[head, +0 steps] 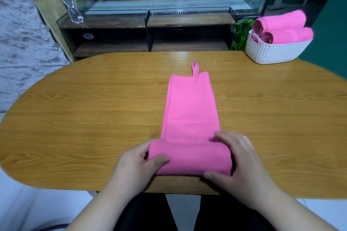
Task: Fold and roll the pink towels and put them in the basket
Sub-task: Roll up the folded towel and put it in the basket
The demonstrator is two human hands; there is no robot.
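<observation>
pink towel point(190, 110) — rolled end gripped between both hands point(187, 163).

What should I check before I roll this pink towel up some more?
1. Both ends of the roll gripped, by left hand and right hand: ok.
2. Roll lies straight across the pink towel: ok.
3. Unrolled part lies flat and smooth: ok.
4. Far-end loop lies flat on the table: ok.
5. Room left in the basket, with rolled towels piled above its rim: cannot tell.

Wooden table point(93, 118): pink towel point(189, 110) centre, white basket point(270, 50) far right.
</observation>
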